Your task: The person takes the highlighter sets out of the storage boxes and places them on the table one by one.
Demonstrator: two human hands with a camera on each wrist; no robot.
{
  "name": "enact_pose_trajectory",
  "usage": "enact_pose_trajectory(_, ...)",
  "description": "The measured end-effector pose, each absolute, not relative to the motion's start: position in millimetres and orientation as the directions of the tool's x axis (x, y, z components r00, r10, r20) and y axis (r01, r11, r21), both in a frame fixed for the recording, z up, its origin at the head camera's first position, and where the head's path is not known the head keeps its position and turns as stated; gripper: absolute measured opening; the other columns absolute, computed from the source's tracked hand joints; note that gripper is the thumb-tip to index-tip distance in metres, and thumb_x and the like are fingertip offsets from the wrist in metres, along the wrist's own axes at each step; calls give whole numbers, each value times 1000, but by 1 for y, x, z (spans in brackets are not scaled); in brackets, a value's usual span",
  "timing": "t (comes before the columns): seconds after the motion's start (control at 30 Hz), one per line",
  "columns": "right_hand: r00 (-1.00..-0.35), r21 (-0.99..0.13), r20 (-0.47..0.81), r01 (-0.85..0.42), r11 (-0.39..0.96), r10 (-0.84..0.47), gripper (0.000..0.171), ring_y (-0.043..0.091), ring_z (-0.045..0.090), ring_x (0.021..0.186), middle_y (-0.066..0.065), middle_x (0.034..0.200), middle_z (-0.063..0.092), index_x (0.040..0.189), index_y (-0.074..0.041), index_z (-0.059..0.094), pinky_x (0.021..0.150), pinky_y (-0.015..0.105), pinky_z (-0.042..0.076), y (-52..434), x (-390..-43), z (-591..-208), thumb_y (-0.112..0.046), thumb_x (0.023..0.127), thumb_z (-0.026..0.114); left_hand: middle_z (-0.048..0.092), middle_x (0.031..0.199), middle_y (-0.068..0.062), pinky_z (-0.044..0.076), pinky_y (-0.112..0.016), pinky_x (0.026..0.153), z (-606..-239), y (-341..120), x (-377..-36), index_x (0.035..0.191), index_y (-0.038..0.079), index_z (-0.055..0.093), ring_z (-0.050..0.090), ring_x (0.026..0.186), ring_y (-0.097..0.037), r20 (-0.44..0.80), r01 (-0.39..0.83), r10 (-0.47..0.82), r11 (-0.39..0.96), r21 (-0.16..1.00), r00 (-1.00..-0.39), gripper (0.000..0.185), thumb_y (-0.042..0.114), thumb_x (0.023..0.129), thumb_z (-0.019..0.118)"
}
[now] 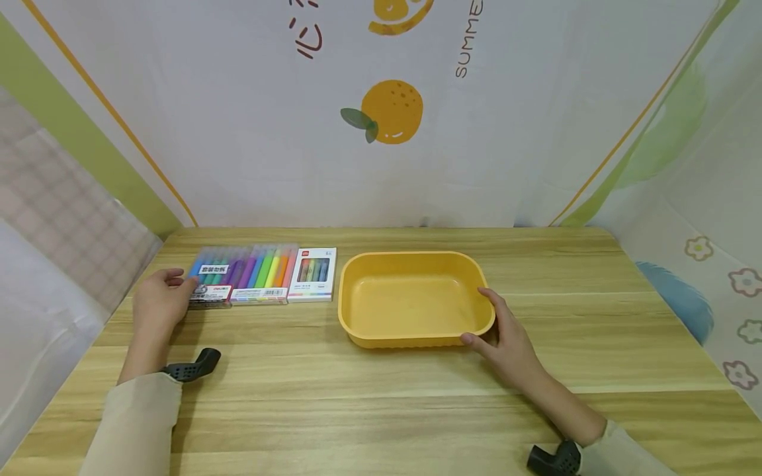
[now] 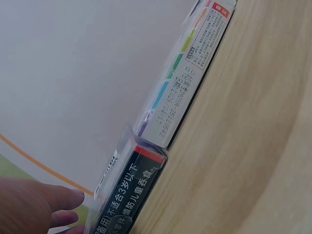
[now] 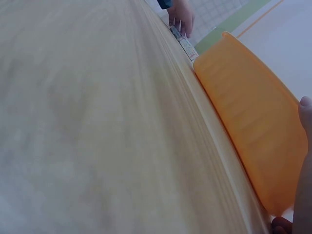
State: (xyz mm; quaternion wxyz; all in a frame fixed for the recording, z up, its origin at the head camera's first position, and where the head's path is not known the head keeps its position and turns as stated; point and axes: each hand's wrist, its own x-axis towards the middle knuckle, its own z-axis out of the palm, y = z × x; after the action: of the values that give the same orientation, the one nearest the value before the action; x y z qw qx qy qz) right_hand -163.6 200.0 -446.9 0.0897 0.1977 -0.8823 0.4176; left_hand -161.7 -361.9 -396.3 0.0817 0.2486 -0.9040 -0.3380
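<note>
A yellow plastic basin (image 1: 417, 301) stands on the wooden table. My right hand (image 1: 508, 347) holds its front right corner, thumb at the front rim and fingers along the right side. In the right wrist view, the thumb lies at the rim and a fingertip shows low by the base. Left of the basin lie a clear pack of blue and teal pens (image 1: 205, 271), a pack of rainbow markers (image 1: 262, 274) and a white windowed box (image 1: 312, 274), side by side. My left hand (image 1: 162, 301) is at the pen pack's left edge, its fingers loosely bent; some fingers are hidden.
The wooden table (image 1: 333, 403) extends in front of the basin and to its right. A white printed cloth (image 1: 476, 165) hangs along the table's back edge. Dark wrist cameras (image 1: 193, 367) sit on both wrists.
</note>
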Motion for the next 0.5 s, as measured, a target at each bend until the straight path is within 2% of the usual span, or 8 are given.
enact_pose_trajectory(0.27, -903, -698, 336, -430, 573, -268, 84, 38, 51, 136, 22, 154, 45, 155, -17, 33, 103, -4, 21, 200, -164, -447, -25, 86, 80, 53, 139, -34, 46, -54, 95, -393, -359, -161, 145, -9, 45, 51, 125, -49, -17, -395, -511, 643, 657, -859, 60, 34, 103, 47)
enact_pose_trajectory(0.5, -900, -702, 348, -437, 562, -264, 84, 38, 50, 136, 21, 153, 46, 155, -17, 34, 104, -4, 22, 200, -163, -448, -24, 85, 81, 51, 142, -33, 42, -59, 102, -391, -358, -163, 147, -8, 43, 46, 131, -49, -23, -401, -515, 636, 660, -857, 61, 35, 104, 45)
